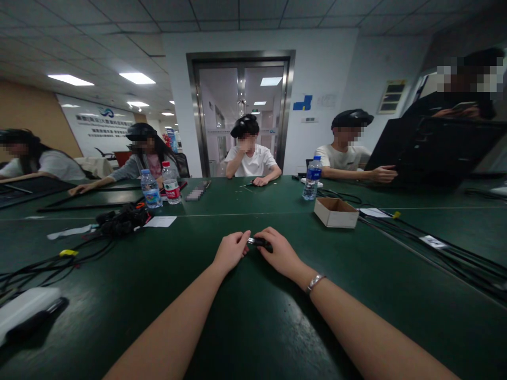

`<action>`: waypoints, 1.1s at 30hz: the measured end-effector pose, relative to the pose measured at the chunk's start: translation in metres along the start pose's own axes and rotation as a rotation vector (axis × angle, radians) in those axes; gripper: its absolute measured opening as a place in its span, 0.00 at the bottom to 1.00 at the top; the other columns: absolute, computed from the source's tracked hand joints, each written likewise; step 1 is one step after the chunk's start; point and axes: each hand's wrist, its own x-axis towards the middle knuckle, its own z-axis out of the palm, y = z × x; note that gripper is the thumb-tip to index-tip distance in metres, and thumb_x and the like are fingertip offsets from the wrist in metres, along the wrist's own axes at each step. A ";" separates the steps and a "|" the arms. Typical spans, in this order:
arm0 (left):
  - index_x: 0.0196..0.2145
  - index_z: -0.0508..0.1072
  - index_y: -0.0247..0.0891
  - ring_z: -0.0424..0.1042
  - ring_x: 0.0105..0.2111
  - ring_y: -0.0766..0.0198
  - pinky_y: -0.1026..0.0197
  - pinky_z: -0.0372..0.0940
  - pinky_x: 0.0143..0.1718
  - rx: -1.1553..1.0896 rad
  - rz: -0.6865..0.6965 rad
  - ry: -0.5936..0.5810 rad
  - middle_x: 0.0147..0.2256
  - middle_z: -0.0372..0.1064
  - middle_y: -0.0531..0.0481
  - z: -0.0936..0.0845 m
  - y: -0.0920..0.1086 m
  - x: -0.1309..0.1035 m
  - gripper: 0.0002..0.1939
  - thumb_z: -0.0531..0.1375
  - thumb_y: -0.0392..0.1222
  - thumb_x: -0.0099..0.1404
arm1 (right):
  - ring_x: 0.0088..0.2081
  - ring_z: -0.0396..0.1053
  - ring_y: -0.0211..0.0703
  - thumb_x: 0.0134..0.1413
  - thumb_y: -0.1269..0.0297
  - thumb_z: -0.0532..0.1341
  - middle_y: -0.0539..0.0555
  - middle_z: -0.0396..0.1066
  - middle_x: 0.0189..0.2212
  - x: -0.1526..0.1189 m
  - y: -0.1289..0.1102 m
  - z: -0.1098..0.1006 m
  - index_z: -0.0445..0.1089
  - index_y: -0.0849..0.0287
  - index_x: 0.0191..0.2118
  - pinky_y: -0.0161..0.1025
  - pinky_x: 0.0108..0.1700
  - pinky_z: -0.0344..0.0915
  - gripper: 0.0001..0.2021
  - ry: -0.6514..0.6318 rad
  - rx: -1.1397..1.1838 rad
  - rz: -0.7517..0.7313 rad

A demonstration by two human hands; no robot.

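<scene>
Close above the dark green table, my two hands meet over a small black object with a shiny silver section. It could be a screwdriver handle or a pen; I cannot make out which. My right hand wraps its fingers around the black part. At the silver end, the thumb and fingers of my left hand are closed together. Whatever lies between those left fingers is hidden. A metal bracelet circles my right wrist.
An open cardboard box and a water bottle stand ahead right. Two more bottles, blue-labelled and red-labelled, stand left beside tangled black cables. More cables run along the right. Several people sit across the table.
</scene>
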 end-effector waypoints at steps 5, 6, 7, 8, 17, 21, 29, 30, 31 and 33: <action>0.27 0.68 0.36 0.67 0.24 0.65 0.63 0.62 0.24 -0.006 -0.002 -0.004 0.24 0.67 0.51 -0.001 -0.001 0.000 0.27 0.48 0.64 0.60 | 0.39 0.65 0.40 0.50 0.75 0.58 0.53 0.65 0.38 0.000 -0.001 0.000 0.70 0.57 0.43 0.40 0.44 0.64 0.13 0.008 -0.013 0.005; 0.28 0.68 0.37 0.67 0.24 0.65 0.63 0.62 0.25 -0.009 0.004 -0.010 0.24 0.67 0.52 -0.001 -0.002 0.000 0.26 0.48 0.64 0.59 | 0.39 0.65 0.40 0.50 0.74 0.58 0.53 0.65 0.38 0.000 -0.001 0.000 0.70 0.57 0.42 0.39 0.44 0.64 0.13 0.011 -0.015 0.006; 0.28 0.68 0.37 0.67 0.24 0.66 0.63 0.62 0.25 -0.013 0.010 -0.014 0.24 0.67 0.52 -0.001 -0.002 0.000 0.26 0.48 0.64 0.59 | 0.39 0.65 0.40 0.50 0.74 0.58 0.53 0.65 0.37 0.000 0.000 0.000 0.70 0.57 0.42 0.39 0.44 0.64 0.13 0.014 -0.015 0.006; 0.28 0.68 0.37 0.67 0.24 0.66 0.63 0.62 0.25 -0.017 0.017 -0.019 0.25 0.67 0.52 -0.001 -0.002 0.000 0.25 0.49 0.64 0.59 | 0.39 0.65 0.40 0.50 0.74 0.58 0.53 0.65 0.37 0.000 0.000 0.000 0.70 0.57 0.42 0.39 0.43 0.64 0.13 0.018 -0.014 0.005; 0.35 0.68 0.38 0.67 0.28 0.67 0.67 0.61 0.24 -0.127 0.039 -0.064 0.28 0.66 0.52 -0.002 0.003 -0.003 0.15 0.54 0.53 0.60 | 0.38 0.65 0.40 0.49 0.74 0.58 0.53 0.65 0.37 0.000 0.005 0.000 0.70 0.58 0.42 0.39 0.43 0.63 0.13 0.039 -0.009 0.029; 0.36 0.69 0.37 0.66 0.28 0.68 0.69 0.59 0.22 -0.203 0.058 -0.080 0.31 0.66 0.51 -0.002 0.003 -0.002 0.12 0.59 0.47 0.57 | 0.39 0.66 0.40 0.50 0.73 0.59 0.53 0.66 0.37 0.001 0.006 -0.001 0.71 0.58 0.41 0.39 0.43 0.63 0.12 0.040 -0.005 0.034; 0.35 0.73 0.36 0.71 0.34 0.64 0.60 0.66 0.38 -0.224 0.164 -0.168 0.36 0.72 0.48 -0.008 0.007 -0.006 0.09 0.63 0.37 0.53 | 0.41 0.67 0.42 0.54 0.66 0.59 0.53 0.70 0.38 -0.003 -0.001 -0.002 0.69 0.57 0.42 0.40 0.43 0.63 0.09 -0.068 -0.012 0.046; 0.35 0.74 0.36 0.71 0.37 0.63 0.58 0.65 0.44 -0.220 0.195 -0.188 0.36 0.73 0.48 -0.008 0.008 -0.007 0.09 0.63 0.36 0.53 | 0.41 0.67 0.43 0.55 0.66 0.59 0.53 0.70 0.38 -0.004 -0.002 -0.002 0.69 0.56 0.41 0.41 0.43 0.63 0.08 -0.083 -0.027 0.049; 0.36 0.75 0.36 0.71 0.40 0.61 0.56 0.63 0.48 -0.207 0.224 -0.207 0.38 0.74 0.47 -0.009 0.009 -0.008 0.10 0.63 0.36 0.53 | 0.41 0.67 0.43 0.55 0.66 0.58 0.53 0.70 0.38 -0.005 -0.003 -0.002 0.68 0.56 0.41 0.41 0.44 0.63 0.08 -0.091 -0.045 0.055; 0.41 0.75 0.38 0.69 0.47 0.58 0.53 0.60 0.53 -0.160 0.244 -0.225 0.44 0.72 0.45 -0.010 0.012 -0.011 0.14 0.62 0.36 0.54 | 0.42 0.67 0.43 0.55 0.67 0.58 0.54 0.70 0.39 -0.006 -0.002 -0.007 0.67 0.56 0.42 0.42 0.45 0.63 0.08 -0.086 -0.075 0.078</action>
